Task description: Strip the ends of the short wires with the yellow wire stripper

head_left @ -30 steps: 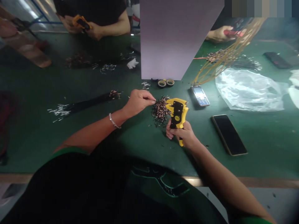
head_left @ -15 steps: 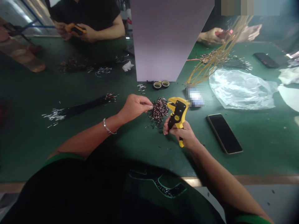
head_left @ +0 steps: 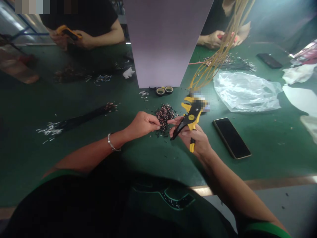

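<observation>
Right hand (head_left: 195, 138) grips the yellow-black tool (head_left: 192, 115), jaws spread; left hand (head_left: 142, 125) pinches fingertips beside the scrap pile (head_left: 164, 115)! Black phone (head_left: 232, 138) lies right.

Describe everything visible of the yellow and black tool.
The yellow and black tool is gripped in the right hand above the green table. Its yellow jaws gape, facing away from the wearer. A round yellow disc marks its black body; the black and yellow handles are spread. It looks like hard plastic or painted metal.

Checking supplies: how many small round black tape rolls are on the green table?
2: left black roll and right black roll, side by side near the flat purple panel.
</observation>
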Motion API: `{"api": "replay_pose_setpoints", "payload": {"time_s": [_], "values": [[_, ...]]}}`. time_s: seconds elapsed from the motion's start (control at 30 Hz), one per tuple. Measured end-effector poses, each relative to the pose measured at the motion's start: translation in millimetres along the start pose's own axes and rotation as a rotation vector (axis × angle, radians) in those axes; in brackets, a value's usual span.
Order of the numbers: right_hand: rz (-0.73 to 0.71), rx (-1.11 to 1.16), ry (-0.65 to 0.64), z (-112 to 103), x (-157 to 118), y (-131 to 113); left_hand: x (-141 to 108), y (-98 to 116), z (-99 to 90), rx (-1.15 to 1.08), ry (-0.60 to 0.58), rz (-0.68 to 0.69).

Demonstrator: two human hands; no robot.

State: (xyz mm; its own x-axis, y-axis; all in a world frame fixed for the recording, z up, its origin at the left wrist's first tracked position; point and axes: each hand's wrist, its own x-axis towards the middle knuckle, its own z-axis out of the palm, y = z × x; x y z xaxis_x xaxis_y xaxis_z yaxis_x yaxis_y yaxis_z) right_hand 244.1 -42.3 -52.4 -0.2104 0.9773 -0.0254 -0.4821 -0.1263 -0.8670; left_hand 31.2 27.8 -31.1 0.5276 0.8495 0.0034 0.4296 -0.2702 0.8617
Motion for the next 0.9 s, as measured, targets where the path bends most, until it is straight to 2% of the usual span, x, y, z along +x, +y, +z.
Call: {"api": "replay_pose_setpoints", "payload": {"time_s": [0.3, 0.43, 0.63, 0.9], "values": [[0.027, 0.008, 0.015, -2.5, 1.0, 3.3, 0.3, 0.8, 0.1, -0.044, -0.006, -0.027], [0.013, -0.033, 0.036, -5.0, 1.2, 0.5, 2.5, 1.6, -4.7, -0.062, 0.046, -0.024], [-0.023, -0.140, 0.059, -10.4, 3.0, 3.1, 1.6, 7.5, -10.8, -0.137, 0.135, -0.110], [0.015, -0.248, 0.027, -7.5, 1.7, 16.5, -2.8, 11.6, -2.0, -0.215, 0.117, -0.195]]}}
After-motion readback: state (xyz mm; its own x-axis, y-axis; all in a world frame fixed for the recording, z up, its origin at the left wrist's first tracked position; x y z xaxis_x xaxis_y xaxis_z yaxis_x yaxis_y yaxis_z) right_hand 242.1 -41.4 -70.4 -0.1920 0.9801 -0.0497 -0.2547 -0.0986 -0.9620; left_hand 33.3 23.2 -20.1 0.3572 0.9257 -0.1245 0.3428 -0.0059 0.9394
